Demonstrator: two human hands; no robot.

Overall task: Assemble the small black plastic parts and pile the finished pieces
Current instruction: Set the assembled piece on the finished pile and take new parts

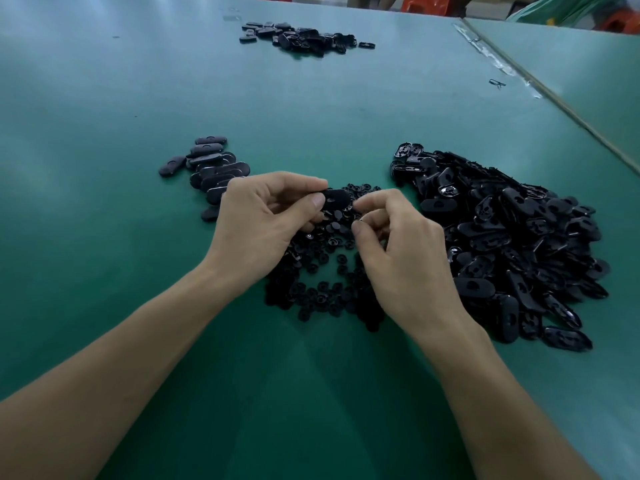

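The oval black shell (335, 198) is up off the bench, above the loose heap of round inserts (322, 275). The left hand (263, 220) has its grip closed on the shell's near end, thumb under and forefinger over. The right hand (398, 244) is just beside it, thumb and forefinger pinched tight on what I take to be one round insert (360, 220), though the fingers hide most of it.

To do this step well, I would keep the shell steady and level in the left hand and turn its recessed face toward the right. I would seat the insert square over the opening before pressing, since a tilted piece is likely to jam or skip out.

Unassembled shells lie in a big pile (512, 244) to the right. What I judge to be finished pieces sit in a short, overlapping stack (213, 168) to the left, touching nothing else. A further pile (301, 36) lies well apart at the far side of the green bench (104, 116). I can read no brand, label or writing anywhere.
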